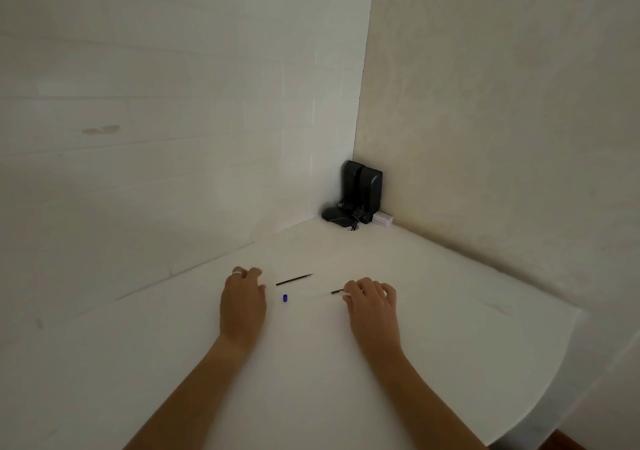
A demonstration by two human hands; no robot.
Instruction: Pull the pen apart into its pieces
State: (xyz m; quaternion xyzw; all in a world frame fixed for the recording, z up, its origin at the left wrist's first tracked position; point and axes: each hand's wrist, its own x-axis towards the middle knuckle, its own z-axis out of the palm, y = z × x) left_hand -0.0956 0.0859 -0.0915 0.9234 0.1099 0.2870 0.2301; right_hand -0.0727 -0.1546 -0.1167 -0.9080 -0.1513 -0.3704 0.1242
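My right hand rests on the white table and pinches one end of a thin black stick, like a pen refill, that pokes out to the left of its fingers. A second, longer thin black stick lies loose on the table between my hands. A small blue cap lies just in front of it. My left hand rests on the table left of these, fingers loosely curled, with a white band on one finger. I see nothing in it.
The table fills a corner between two pale walls. A black device with cables stands in the far corner, a small white box beside it. The table's rounded edge falls off at the right.
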